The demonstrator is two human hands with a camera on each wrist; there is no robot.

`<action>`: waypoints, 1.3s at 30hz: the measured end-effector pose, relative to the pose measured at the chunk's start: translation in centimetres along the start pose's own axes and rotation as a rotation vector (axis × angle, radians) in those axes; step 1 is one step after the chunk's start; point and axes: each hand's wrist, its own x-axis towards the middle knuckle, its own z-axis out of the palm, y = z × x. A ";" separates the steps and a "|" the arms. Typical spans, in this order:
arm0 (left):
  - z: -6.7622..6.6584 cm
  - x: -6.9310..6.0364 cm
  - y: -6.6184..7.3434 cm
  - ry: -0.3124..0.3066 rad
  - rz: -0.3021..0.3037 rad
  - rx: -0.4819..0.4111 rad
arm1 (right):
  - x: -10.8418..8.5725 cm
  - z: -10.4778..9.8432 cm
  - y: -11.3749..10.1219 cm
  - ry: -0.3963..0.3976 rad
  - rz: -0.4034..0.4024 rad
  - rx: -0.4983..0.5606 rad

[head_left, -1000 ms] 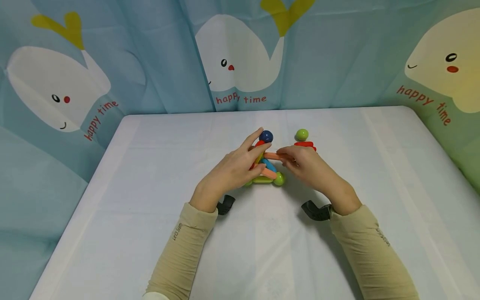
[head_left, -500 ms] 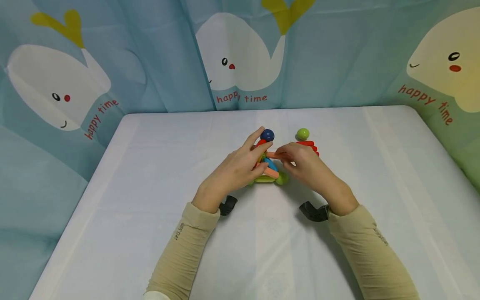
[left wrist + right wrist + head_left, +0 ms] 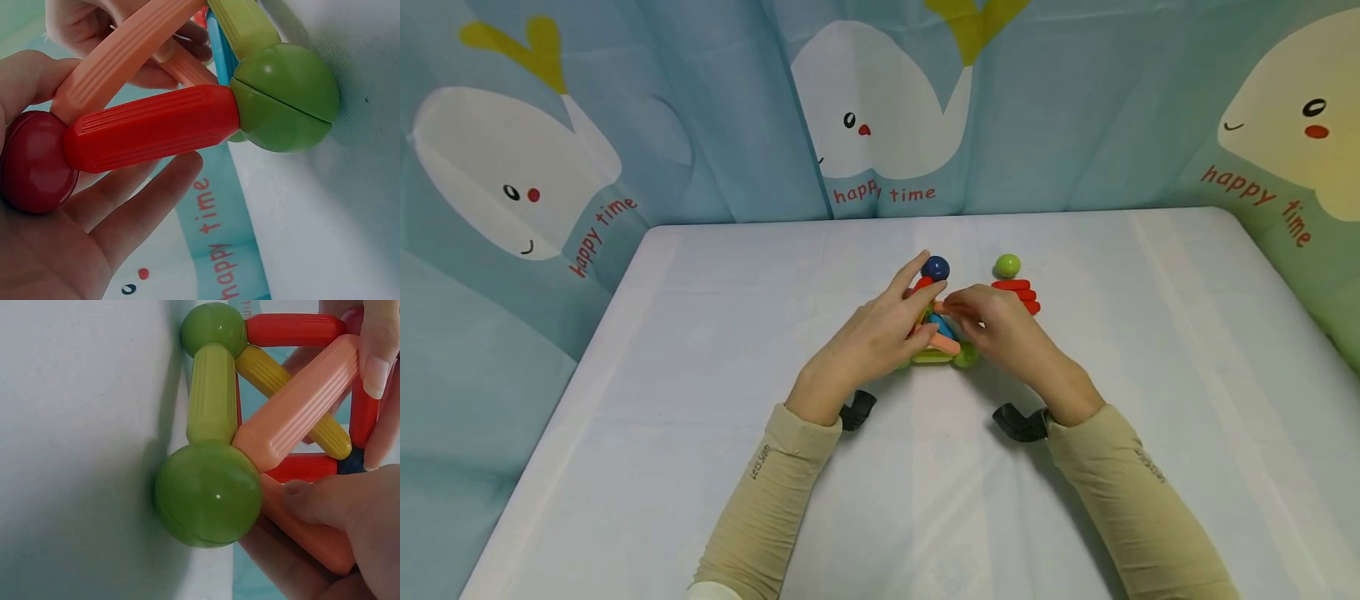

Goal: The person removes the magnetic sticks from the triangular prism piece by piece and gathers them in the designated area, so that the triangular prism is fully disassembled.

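A frame of magnetic rods and balls stands on the white table. It has a green ball [image 3: 284,97], a red rod [image 3: 153,128], a yellow rod [image 3: 265,372] and a lime rod [image 3: 212,397]. My left hand [image 3: 876,329] holds it around a dark red ball [image 3: 40,162], the thumb against an orange rod [image 3: 131,59]. Between thumb and fingers my right hand [image 3: 1007,329] pinches another orange rod [image 3: 315,534], one end of it at the frame; whether it touches a ball cannot be told. A dark blue ball [image 3: 936,268] shows beyond the left fingers.
Right of the frame, a loose green ball [image 3: 1007,266] lies behind several red rods [image 3: 1015,285]. A whale-print curtain [image 3: 1052,125] hangs along the table's back edge. Black wrist camera mounts [image 3: 1021,422] jut inward below both hands.
My right hand has shifted slightly left with the orange rod, closer to the frame, uncovering more of the red rods. My left hand keeps its hold nearly unmoved.
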 end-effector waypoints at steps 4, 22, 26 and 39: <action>-0.1 0.1 0.1 -0.004 -0.003 0.007 | -0.1 -0.2 0.0 -0.009 0.037 0.022; 0.1 0.0 -0.1 0.011 0.011 0.005 | -0.4 -1.6 -0.8 -0.110 0.177 0.141; 0.0 0.0 0.0 0.005 0.005 0.002 | -0.5 -2.0 -0.5 -0.082 0.154 0.117; 0.0 0.1 0.1 -0.011 -0.014 0.002 | -1.2 -4.0 0.0 -0.032 0.245 0.084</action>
